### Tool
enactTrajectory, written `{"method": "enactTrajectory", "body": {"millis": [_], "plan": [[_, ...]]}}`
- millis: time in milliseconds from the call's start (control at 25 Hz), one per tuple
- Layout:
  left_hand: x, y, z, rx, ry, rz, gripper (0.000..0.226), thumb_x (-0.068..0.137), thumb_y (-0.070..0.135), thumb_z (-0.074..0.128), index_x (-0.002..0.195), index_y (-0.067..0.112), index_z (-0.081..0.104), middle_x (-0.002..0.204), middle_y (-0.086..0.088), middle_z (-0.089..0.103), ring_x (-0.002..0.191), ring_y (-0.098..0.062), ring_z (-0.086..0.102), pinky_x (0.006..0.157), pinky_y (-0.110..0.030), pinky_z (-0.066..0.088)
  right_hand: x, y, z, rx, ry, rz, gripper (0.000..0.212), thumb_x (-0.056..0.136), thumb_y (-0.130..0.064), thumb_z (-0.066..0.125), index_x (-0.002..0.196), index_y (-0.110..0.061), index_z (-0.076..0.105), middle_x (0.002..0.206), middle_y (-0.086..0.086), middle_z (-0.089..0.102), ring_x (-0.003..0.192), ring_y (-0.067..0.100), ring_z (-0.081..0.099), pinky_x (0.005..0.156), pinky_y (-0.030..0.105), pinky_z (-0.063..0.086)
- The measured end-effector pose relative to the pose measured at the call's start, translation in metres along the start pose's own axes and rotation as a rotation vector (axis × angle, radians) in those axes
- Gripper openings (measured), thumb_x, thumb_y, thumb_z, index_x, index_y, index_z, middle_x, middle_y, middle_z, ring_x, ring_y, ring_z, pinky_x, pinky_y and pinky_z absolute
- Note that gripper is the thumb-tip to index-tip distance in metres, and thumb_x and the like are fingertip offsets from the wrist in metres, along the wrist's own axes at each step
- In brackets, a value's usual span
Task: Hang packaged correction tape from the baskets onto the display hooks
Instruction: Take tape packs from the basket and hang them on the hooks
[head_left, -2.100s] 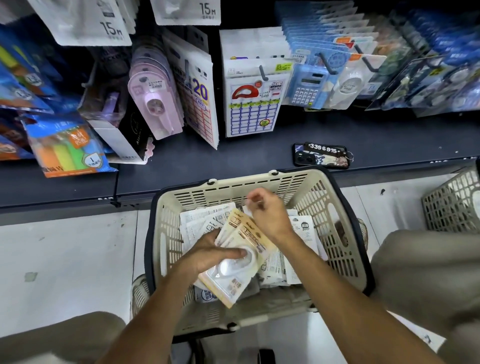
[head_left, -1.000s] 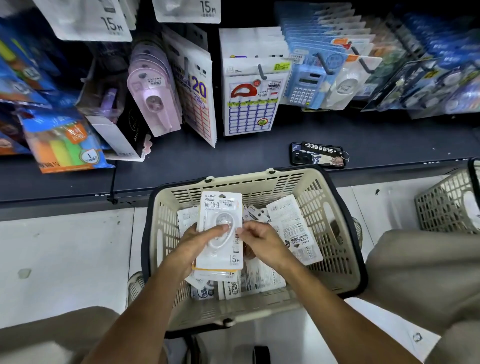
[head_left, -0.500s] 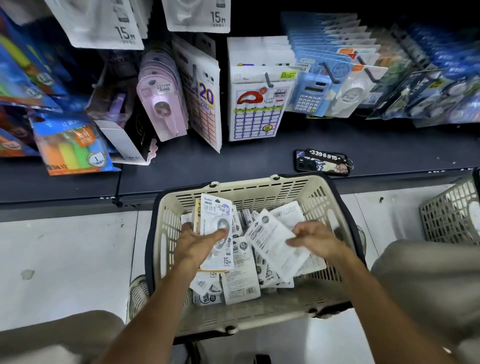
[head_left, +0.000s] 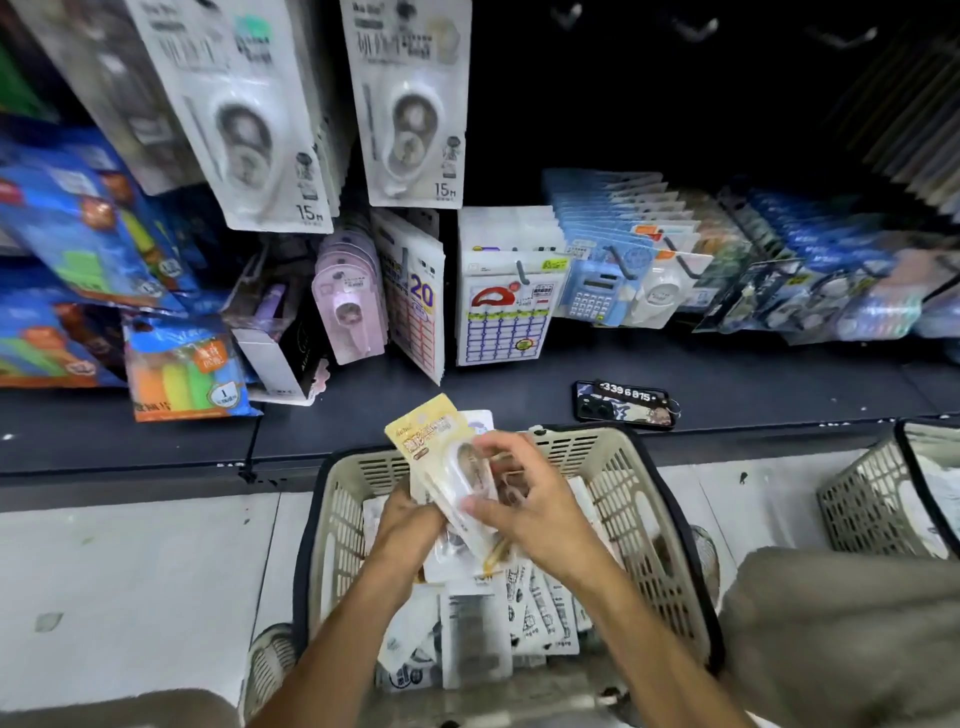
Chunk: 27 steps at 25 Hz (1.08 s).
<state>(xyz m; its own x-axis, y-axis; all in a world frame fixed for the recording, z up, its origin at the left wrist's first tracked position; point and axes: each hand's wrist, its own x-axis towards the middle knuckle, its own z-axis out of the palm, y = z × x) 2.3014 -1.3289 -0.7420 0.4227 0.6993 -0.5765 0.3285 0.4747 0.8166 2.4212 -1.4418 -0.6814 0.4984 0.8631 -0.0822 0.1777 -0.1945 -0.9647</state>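
A small stack of correction tape packs, a yellow-carded one on top, is raised above the beige basket. My left hand holds the stack from below and behind. My right hand grips it from the right, fingers curled over the blister. More white packs lie loose in the basket. White 15 m correction tape packs hang on the display above, with another row to their left. Bare hooks show in the dark at the upper right.
A phone with a number tag lies on the dark shelf ledge behind the basket. A second basket stands at the right edge. Pink tape dispensers, label sheets and blue packs hang in the lower row.
Both hands have lifted the packs up out of the basket. My right hand has dropped the white pack and come over to the stack, whose top is now a yellow pack. The camera has tilted up.
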Motion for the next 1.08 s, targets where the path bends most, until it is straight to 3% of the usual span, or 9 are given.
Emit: {"method": "enactTrajectory", "body": {"millis": [120,240,320,400,560,680,920,1000,1080], "plan": [[-0.018,0.035,0.001,-0.081,-0.053,0.097,0.046,0.075,0.023,0.088,0.116,0.023,0.068,0.09,0.004,0.081,0.081,-0.016,0.078,0.068,-0.03,0.062,-0.007,-0.017,0.0,0.19,0.155,0.061,0.051,0.085,-0.014,0.079,0.126,-0.031,0.055,0.121,-0.018,0.063,0.104,0.002,0.066,0.076,0.031,0.059],[-0.036,0.076,0.0,-0.123,-0.107,0.227,0.046,0.072,0.02,0.09,0.112,0.025,0.068,0.092,0.008,0.08,0.081,-0.011,0.077,0.06,-0.02,0.057,-0.001,-0.032,-0.016,0.47,0.172,0.142,0.06,0.074,-0.022,0.085,0.123,-0.023,0.051,0.119,-0.002,0.071,0.089,0.025,0.074,0.058,0.033,0.059],[-0.051,0.107,-0.006,-0.145,-0.134,0.275,0.055,0.064,0.03,0.095,0.112,0.026,0.068,0.094,0.008,0.08,0.084,-0.012,0.078,0.065,-0.023,0.059,0.009,-0.056,-0.027,0.483,0.18,0.103,0.073,0.057,-0.034,0.094,0.115,-0.021,0.051,0.112,0.005,0.074,0.082,0.027,0.075,0.058,0.033,0.058],[-0.064,0.145,-0.017,-0.133,-0.142,0.345,0.07,0.05,0.042,0.098,0.113,0.028,0.069,0.097,0.009,0.08,0.088,-0.011,0.077,0.074,-0.028,0.058,0.024,-0.083,-0.04,0.481,0.233,-0.01,0.07,0.054,-0.035,0.097,0.107,-0.021,0.055,0.109,0.009,0.075,0.081,0.025,0.074,0.06,0.031,0.058],[-0.084,0.22,-0.043,-0.112,-0.14,0.476,0.076,0.038,0.046,0.093,0.108,0.029,0.069,0.097,0.004,0.081,0.089,-0.02,0.078,0.088,-0.044,0.059,0.058,-0.145,-0.072,0.441,0.311,-0.289,0.034,0.08,-0.028,0.081,0.109,-0.028,0.063,0.115,0.003,0.074,0.102,0.02,0.072,0.077,0.028,0.059],[-0.086,0.254,-0.056,-0.147,-0.162,0.555,0.077,0.04,0.046,0.091,0.111,0.025,0.07,0.1,-0.002,0.08,0.089,-0.024,0.078,0.085,-0.043,0.059,0.089,-0.18,-0.098,0.374,0.416,-0.347,0.027,0.09,-0.017,0.074,0.112,-0.029,0.064,0.12,0.001,0.072,0.114,0.023,0.067,0.092,0.042,0.055],[-0.078,0.266,-0.035,-0.267,-0.211,0.591,0.066,0.05,0.033,0.096,0.11,0.027,0.069,0.09,0.008,0.081,0.08,-0.01,0.078,0.067,-0.025,0.061,0.11,-0.192,-0.112,0.123,0.478,-0.191,0.033,0.093,-0.031,0.07,0.125,-0.034,0.062,0.119,-0.007,0.07,0.082,0.016,0.067,0.057,0.03,0.051],[-0.073,0.267,-0.026,-0.282,-0.23,0.566,0.069,0.048,0.04,0.095,0.111,0.027,0.071,0.099,0.001,0.081,0.089,-0.019,0.078,0.081,-0.038,0.062,0.108,-0.192,-0.111,-0.048,0.544,-0.111,0.051,0.095,-0.036,0.067,0.142,-0.034,0.048,0.142,-0.011,0.051,0.113,0.014,0.06,0.084,0.04,0.055],[-0.068,0.267,-0.021,-0.304,-0.237,0.547,0.064,0.044,0.044,0.093,0.104,0.029,0.075,0.101,-0.002,0.08,0.091,-0.024,0.078,0.076,-0.039,0.062,0.097,-0.195,-0.099,-0.221,0.608,-0.191,0.055,0.094,-0.042,0.066,0.144,-0.035,0.043,0.147,-0.015,0.041,0.131,0.009,0.045,0.101,0.036,0.044]]}}
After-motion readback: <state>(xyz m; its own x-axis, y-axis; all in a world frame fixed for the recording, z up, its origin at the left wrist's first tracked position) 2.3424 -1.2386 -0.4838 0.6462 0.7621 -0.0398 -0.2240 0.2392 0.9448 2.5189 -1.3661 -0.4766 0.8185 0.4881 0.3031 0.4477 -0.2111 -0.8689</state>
